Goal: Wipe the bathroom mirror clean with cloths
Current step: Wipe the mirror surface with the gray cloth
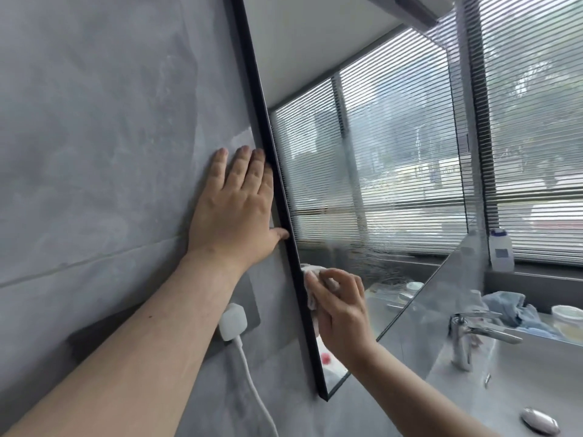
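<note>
Mirror is mid-wipe, with smears across the lower glass. Worktop carries a blue cloth and a tub, contents unclear. Left hand lies flat, fingers straight, bracing on the wall. Right hand pinches the white cloth against the glass at its left edge. Next, probably: sweep right through the streaks with steady pressure.

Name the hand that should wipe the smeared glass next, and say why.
Right. The right hand holds the white cloth against the mirror, just below the smears; the left hand rests flat on the wall, without a cloth.
</note>
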